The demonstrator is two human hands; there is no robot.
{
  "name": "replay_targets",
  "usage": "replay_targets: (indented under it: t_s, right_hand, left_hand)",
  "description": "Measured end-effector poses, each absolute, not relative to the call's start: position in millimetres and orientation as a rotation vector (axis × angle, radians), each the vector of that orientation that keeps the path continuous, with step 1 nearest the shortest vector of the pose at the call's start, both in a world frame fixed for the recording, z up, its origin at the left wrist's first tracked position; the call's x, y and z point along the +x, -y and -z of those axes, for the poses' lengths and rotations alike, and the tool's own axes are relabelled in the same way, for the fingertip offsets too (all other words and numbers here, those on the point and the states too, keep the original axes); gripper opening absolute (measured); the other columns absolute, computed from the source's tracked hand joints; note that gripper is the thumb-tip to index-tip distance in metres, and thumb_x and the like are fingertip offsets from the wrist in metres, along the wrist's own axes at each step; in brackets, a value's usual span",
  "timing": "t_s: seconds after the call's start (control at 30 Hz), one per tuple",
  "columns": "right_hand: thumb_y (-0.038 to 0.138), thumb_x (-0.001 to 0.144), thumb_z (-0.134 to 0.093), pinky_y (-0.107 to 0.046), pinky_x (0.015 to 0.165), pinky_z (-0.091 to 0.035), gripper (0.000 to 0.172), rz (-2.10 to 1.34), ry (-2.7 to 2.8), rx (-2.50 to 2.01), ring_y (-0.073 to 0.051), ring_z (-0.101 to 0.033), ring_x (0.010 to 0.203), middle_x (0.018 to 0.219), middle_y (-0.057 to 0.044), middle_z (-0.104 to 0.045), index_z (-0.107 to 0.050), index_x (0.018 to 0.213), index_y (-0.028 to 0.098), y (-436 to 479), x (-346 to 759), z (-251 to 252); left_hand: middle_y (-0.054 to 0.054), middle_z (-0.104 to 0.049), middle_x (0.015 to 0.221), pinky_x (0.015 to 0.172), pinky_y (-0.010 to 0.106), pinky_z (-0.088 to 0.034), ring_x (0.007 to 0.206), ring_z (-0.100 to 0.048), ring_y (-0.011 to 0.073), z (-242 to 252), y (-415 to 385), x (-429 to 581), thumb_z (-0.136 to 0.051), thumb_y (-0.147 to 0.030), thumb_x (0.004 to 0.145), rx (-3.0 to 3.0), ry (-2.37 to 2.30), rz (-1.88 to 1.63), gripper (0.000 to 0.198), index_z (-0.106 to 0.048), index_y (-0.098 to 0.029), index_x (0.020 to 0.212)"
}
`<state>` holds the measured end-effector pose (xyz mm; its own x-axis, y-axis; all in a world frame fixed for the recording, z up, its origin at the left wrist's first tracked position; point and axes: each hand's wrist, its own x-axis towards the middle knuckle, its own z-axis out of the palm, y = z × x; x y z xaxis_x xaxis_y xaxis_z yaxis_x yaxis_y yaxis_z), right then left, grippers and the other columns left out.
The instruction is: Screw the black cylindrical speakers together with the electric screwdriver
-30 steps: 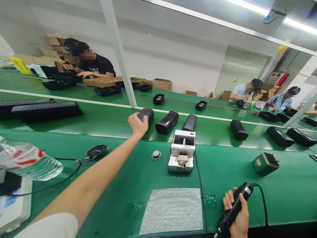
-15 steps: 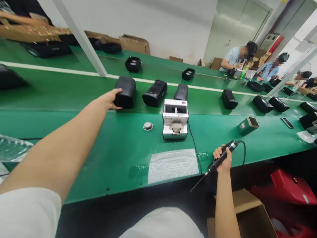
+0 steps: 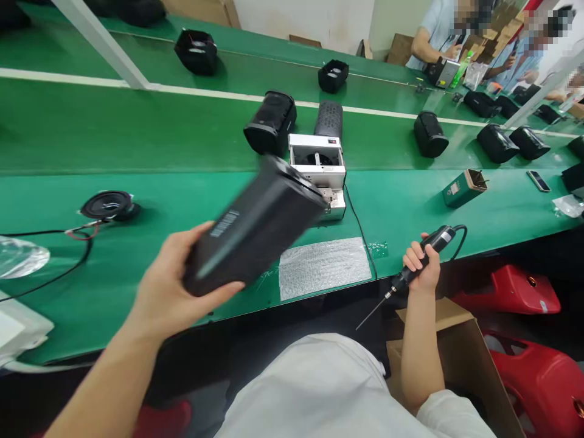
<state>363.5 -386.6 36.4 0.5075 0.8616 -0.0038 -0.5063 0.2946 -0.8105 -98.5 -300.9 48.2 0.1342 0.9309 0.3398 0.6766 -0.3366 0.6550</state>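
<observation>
A green workbench (image 3: 387,194) spans the frame from the left edge to the right, its near edge slanting across the lower half. Under that edge, at the lower right, stands an open cardboard box (image 3: 477,359). In the centre of the frame, raised over the bench and tilted with its far end toward the upper right, is a black speaker housing (image 3: 255,231), slightly blurred; the left hand (image 3: 171,286) is clamped around its lower-left end, thumb along the near side. The housing hides part of the white-framed machine (image 3: 331,176) behind it, just above centre. A bubble-wrap sheet (image 3: 325,267) lies flat below the machine, beside the bench edge. Right of it, a black power screwdriver (image 3: 404,278) points its long bit down and left, past the bench edge; the right hand (image 3: 425,277) is closed around its body. A round loudspeaker (image 3: 107,205) rests at the left with wires attached, a green container (image 3: 458,190) stands at the right, and a small phone-like device (image 3: 539,180) lies near the right edge.
</observation>
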Motion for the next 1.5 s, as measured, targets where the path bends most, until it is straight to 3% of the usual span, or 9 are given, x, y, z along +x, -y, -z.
replay_targets:
  t_s: [0.17,0.33,0.4,0.5,0.63,0.7,0.9,1.13,1.5]
  right_hand:
    - [0.042,0.076,-0.096,-0.017,0.034,-0.014,0.035,-0.840,0.624,-0.840,-0.004,-0.004,0.044,0.064,0.013,-0.025,-0.077,0.100,0.026,421,359,-101]
    - [0.037,0.062,-0.112,-0.021,0.028,-0.007,0.056,-0.686,0.756,-0.805,0.000,-0.001,0.039,0.055,0.015,-0.024,-0.084,0.110,0.025,431,363,-185]
    - [0.030,0.061,-0.115,-0.016,0.030,-0.023,0.059,-0.643,0.783,-0.778,0.002,-0.015,0.035,0.054,0.015,-0.035,-0.085,0.112,0.026,426,360,-218]
    - [0.014,0.094,-0.086,-0.014,0.040,-0.042,0.012,-0.592,0.855,-0.700,0.000,-0.043,0.038,0.057,0.012,-0.050,-0.084,0.103,0.022,404,342,-255]
    - [0.006,0.097,-0.057,-0.016,0.048,-0.043,0.028,-0.377,1.118,-0.562,-0.003,-0.055,0.048,0.063,0.009,-0.061,-0.074,0.078,0.019,341,293,-265]
    - [0.007,0.094,-0.061,-0.017,0.051,-0.046,0.018,-0.288,1.197,-0.483,-0.005,-0.059,0.050,0.065,0.010,-0.063,-0.074,0.096,0.020,300,268,-254]
    - [0.047,0.102,-0.085,-0.028,0.037,-0.037,0.028,-0.136,1.307,-0.476,-0.011,-0.043,0.037,0.060,0.012,-0.049,-0.064,0.108,0.030,215,222,-210]
    - [0.080,0.104,-0.069,-0.031,0.044,-0.042,0.049,-0.089,1.389,-0.690,-0.013,-0.046,0.042,0.064,0.009,-0.050,-0.057,0.107,0.033,195,216,-196]
    - [0.010,0.105,-0.061,-0.028,0.045,-0.034,0.023,0.000,1.223,-0.797,-0.010,-0.040,0.047,0.075,0.008,-0.052,-0.052,0.111,0.030,176,205,-192]
  left_hand:
    - [0.018,-0.066,0.151,0.123,0.062,-0.057,0.143,-0.065,0.0433,-41,309,-33,-0.078,-0.049,0.094,2.530,-1.130,-0.779,0.082,-0.049,-0.025,0.166]
    - [0.024,-0.060,0.159,0.125,0.063,-0.053,0.149,-0.060,0.0442,-31,308,-15,-0.076,-0.024,0.100,2.752,-0.904,-0.755,0.083,-0.037,-0.022,0.174]
    - [0.022,-0.058,0.162,0.126,0.064,-0.051,0.152,-0.058,0.0445,-29,314,-18,-0.080,-0.024,0.099,2.742,-0.857,-0.740,0.089,-0.035,-0.026,0.175]
    - [0.016,-0.057,0.164,0.127,0.064,-0.051,0.153,-0.057,0.0431,-23,327,-23,-0.087,-0.027,0.096,2.625,-0.854,-0.758,0.095,-0.034,-0.039,0.174]
    - [0.019,-0.039,0.180,0.129,0.068,-0.051,0.165,-0.046,0.0456,-16,338,-20,-0.094,-0.037,0.090,2.265,-1.006,-0.898,0.129,-0.003,-0.041,0.181]
    - [0.019,-0.029,0.184,0.130,0.067,-0.051,0.169,-0.042,0.0458,-16,338,-16,-0.096,-0.042,0.088,2.090,-1.070,-0.875,0.136,0.003,-0.041,0.181]
    - [0.015,-0.044,0.169,0.122,0.062,-0.061,0.157,-0.057,0.0413,1,329,-11,-0.095,-0.025,0.087,2.082,-0.938,-1.010,0.085,-0.047,-0.037,0.156]
    - [0.014,-0.036,0.174,0.120,0.059,-0.062,0.162,-0.049,0.0402,20,335,-17,-0.088,-0.023,0.096,2.147,-0.691,-1.093,0.059,-0.057,-0.037,0.143]
    - [0.017,-0.042,0.169,0.123,0.062,-0.059,0.155,-0.057,0.0403,20,335,-7,-0.084,-0.035,0.098,2.000,-0.762,-1.019,0.093,-0.029,-0.038,0.173]
